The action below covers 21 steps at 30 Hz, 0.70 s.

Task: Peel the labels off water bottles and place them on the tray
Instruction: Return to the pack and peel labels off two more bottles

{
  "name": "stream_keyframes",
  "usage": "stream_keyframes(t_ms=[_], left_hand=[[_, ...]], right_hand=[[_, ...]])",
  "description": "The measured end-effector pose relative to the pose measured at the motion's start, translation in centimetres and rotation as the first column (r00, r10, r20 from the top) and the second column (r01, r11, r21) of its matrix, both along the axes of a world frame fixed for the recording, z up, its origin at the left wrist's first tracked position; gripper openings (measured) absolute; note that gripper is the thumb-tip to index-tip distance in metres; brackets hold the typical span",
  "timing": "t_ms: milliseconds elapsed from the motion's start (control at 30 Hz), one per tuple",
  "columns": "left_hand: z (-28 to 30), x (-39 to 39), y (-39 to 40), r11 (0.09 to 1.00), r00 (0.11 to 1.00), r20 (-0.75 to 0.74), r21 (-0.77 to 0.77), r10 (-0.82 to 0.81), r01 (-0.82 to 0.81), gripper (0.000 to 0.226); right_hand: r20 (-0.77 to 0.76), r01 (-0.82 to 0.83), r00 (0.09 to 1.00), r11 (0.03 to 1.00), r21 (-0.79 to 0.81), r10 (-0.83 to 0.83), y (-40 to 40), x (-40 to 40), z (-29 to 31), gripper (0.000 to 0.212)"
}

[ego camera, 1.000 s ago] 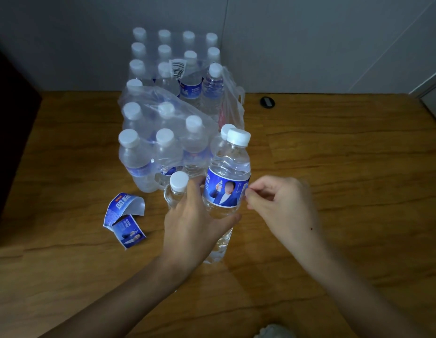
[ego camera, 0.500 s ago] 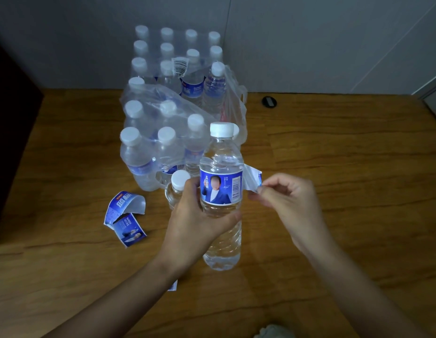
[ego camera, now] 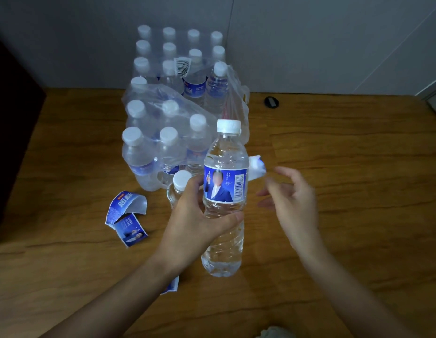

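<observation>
My left hand [ego camera: 200,215] grips a clear water bottle [ego camera: 224,245] with a white cap, held upright above the wooden table [ego camera: 346,179]. Its blue label [ego camera: 225,184] is still wrapped around the bottle, and a loose flap [ego camera: 256,168] of it sticks out to the right. My right hand [ego camera: 292,203] hovers just right of the flap, blurred, fingers apart and holding nothing. A peeled blue label [ego camera: 126,215] lies curled on the table to the left. A bare bottle [ego camera: 179,186] stands behind my left hand. No tray is in view.
Two shrink-wrapped packs of capped bottles [ego camera: 168,132] stand behind, the near one torn open with loose plastic. A small black round object [ego camera: 271,102] lies near the grey wall. Another label scrap [ego camera: 171,285] peeks from under my left forearm.
My right hand pulled the label's end free from the bottle, then let go of the flap and opened. The bottle was turned and lifted slightly in my left hand.
</observation>
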<state>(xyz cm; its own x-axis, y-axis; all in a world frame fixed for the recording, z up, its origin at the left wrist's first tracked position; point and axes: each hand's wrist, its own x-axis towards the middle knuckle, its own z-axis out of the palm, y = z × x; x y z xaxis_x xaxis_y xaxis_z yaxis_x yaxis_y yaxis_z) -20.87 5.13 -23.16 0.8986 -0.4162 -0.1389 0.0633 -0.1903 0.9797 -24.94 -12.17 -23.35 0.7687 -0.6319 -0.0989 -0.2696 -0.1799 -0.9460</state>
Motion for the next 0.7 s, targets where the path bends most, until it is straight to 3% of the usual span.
stream_keyframes(t_ms=[67, 167, 233, 400, 500, 700], left_hand=[[-0.1, 0.0, 0.0, 1.0, 1.0, -0.003, 0.004, 0.002, -0.002, 0.059], [0.0, -0.2, 0.0, 1.0, 1.0, 0.008, 0.021, 0.007, -0.007, 0.06], [0.1, -0.2, -0.1, 0.999, 1.0, 0.013, 0.037, 0.022, -0.022, 0.061], [-0.3, -0.4, -0.3, 0.996, 0.998, 0.027, 0.077, 0.048, -0.05, 0.07], [-0.2, -0.8, -0.4, 0.993, 0.998, 0.051, 0.117, 0.024, -0.03, 0.061], [0.1, -0.8, -0.2, 0.996, 0.997, -0.005, 0.056, -0.072, 0.073, 0.059]], right_hand=[[0.059, 0.058, 0.997, 0.998, 0.025, -0.059, 0.1, -0.4, 0.4, 0.024], [0.199, 0.051, 0.978, 0.995, 0.084, -0.067, 0.6, -1.0, 1.3, 0.011], [0.219, -0.059, 0.975, 0.992, 0.112, 0.033, 1.3, -1.4, 1.5, 0.01], [0.1, -0.44, 0.898, 0.869, 0.226, 0.428, 2.9, -1.3, 1.3, 0.044], [0.06, -0.448, 0.889, 0.836, 0.315, 0.454, 3.3, -0.8, 1.1, 0.045], [0.086, -0.385, 0.923, 0.891, 0.24, 0.375, 3.3, -0.6, 0.5, 0.052]])
